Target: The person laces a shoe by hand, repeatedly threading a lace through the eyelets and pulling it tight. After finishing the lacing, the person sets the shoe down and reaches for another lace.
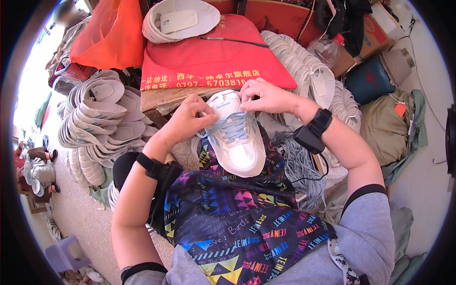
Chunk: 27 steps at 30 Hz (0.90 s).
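White shoe (244, 159) is sitting mid-scene over the far end of the patterned apron (237, 209), toe pointing near, tongue (223, 101) pointing toward the wooden bench edge (164, 99) on the far side. From my remote station I'm logging lacing as the work in hand. Left hand (190, 116): thumb and fingers are pressing together at the shoe's left upper edge; I'm not managing to tell whether a lace end is caught there too. Right hand (270, 97): thumb and forefinger are pinching at the far right upper edge, same doubt. Progress, my judgement: past midway. Blue-grey lace (233, 128) is already crossing the shoe in several rows; the top holes are looking unfinished, a bit is lying slack at left, and no bow is showing. Spare laces (300, 166) are lying bundled to the right. Piled uppers (90, 123) are filling the left, nested uppers (304, 64) are lining the far right; I'm not judging whether those are laced.
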{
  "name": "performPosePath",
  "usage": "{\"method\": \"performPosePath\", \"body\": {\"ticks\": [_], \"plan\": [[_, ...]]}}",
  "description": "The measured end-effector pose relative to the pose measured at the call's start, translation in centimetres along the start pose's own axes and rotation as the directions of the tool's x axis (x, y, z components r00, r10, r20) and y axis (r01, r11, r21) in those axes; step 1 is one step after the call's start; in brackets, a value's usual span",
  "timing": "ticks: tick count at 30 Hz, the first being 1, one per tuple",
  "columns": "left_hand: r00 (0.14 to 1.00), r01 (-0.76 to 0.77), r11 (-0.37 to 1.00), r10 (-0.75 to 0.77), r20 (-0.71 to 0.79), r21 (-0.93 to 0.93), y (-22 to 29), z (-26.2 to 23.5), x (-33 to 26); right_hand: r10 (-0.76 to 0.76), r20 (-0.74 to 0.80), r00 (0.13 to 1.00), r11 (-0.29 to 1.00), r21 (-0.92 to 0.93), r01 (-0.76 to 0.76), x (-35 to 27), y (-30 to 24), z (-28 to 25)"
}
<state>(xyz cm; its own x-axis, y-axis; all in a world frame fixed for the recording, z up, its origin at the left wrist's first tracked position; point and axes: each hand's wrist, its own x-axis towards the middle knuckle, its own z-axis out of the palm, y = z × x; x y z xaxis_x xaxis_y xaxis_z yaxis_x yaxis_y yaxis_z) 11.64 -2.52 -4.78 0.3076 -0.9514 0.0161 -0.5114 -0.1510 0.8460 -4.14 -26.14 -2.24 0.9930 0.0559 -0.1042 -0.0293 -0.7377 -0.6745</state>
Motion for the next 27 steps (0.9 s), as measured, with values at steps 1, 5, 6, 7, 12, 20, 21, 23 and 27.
{"method": "performPosePath", "body": {"ticks": [1, 5, 6, 7, 12, 20, 21, 23, 27], "plan": [[0.998, 0.056, 0.997, -0.058, -0.029, -0.062, 0.1, 0.3, 0.0, 0.0, 0.002, 1.0, 1.0, 0.004, 0.0, 0.1, -0.2, 0.3], [0.971, 0.061, 0.998, -0.066, -0.232, -0.028, 0.0, 1.7, -0.6, 0.056, -0.165, 0.985, 0.998, 0.036, -0.051, 0.1, -1.2, 2.1], [0.97, 0.063, 0.998, -0.067, -0.233, -0.026, 0.4, 1.9, -0.5, 0.058, -0.276, 0.959, 0.998, 0.033, -0.051, 0.2, -1.7, 2.2], [0.96, 0.061, 0.997, -0.073, -0.272, -0.053, 0.9, 1.9, -0.4, 0.056, -0.277, 0.959, 0.998, 0.033, -0.048, 0.5, -2.2, 1.8], [0.961, -0.167, 0.869, 0.038, -0.274, -0.466, 8.4, -0.7, 0.6, 0.002, -0.471, 0.882, 0.787, 0.544, 0.289, 1.6, -8.4, -2.8], [0.957, -0.18, 0.661, -0.053, -0.285, -0.728, 9.7, -4.0, 1.0, 0.112, -0.312, 0.944, 0.935, 0.355, 0.006, -0.5, -9.8, -1.4], [0.949, -0.215, 0.621, -0.048, -0.311, -0.754, 9.6, -4.0, 1.1, 0.046, -0.277, 0.96, 0.986, 0.164, 0.0, -0.9, -8.9, 0.0], [0.958, -0.199, 0.641, -0.032, -0.284, -0.741, 9.9, -2.9, 1.7, -0.108, -0.37, 0.923, 0.974, -0.227, 0.023, -1.8, -7.2, 2.9], [0.976, -0.133, 0.683, -0.037, -0.216, -0.719, 9.4, -2.2, 1.7, -0.246, -0.34, 0.908, 0.779, -0.627, -0.024, -2.0, -6.3, 4.1]]}}
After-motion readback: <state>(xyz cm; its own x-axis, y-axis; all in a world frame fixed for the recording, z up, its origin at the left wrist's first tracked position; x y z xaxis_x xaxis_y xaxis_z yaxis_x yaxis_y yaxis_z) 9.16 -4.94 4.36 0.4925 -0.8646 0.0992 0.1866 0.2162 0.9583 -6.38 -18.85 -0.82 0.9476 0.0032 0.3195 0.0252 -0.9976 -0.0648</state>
